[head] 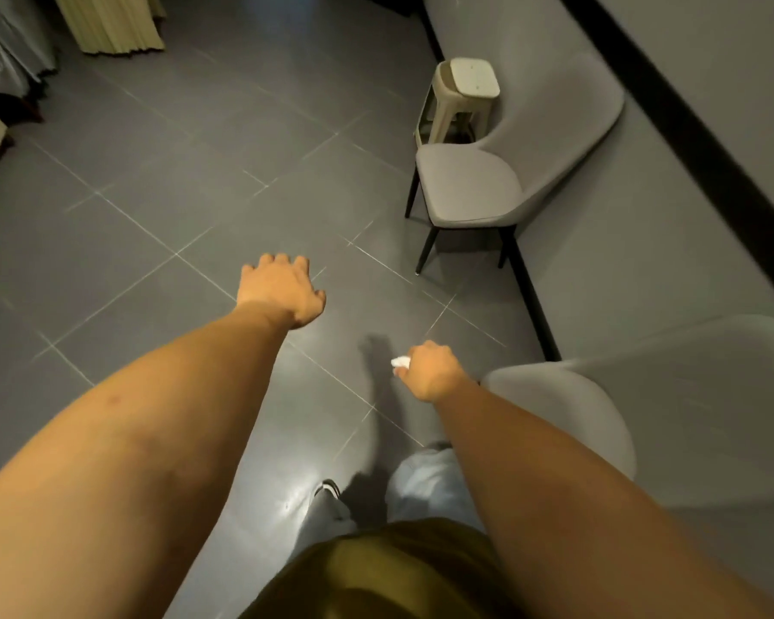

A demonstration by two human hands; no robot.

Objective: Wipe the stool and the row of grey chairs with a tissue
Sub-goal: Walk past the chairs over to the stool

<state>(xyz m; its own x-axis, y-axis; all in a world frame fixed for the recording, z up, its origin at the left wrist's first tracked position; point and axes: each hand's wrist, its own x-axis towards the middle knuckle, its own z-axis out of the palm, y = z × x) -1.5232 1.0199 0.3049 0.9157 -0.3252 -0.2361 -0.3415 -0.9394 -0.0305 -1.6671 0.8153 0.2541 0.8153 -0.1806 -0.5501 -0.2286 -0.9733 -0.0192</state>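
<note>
Seen from above, over dark grey floor tiles [162, 180]. Left hand [282, 290] at centre frame, empty, palm down, fingers loosely spread. Right hand [432, 370] lower and to the right, fisted around a crumpled white tissue [401, 362] peeking out at its left edge. Grey upholstered chair with black legs [470, 185] in the upper right; beige plastic stool [468, 89] just beyond it. Second grey chair seat [568, 404] at lower right, beside the right forearm.

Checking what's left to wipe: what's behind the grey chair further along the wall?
A cream plastic stool stands behind the far grey chair, seat bare. The chair's back hides its lower legs and the floor there.
</note>
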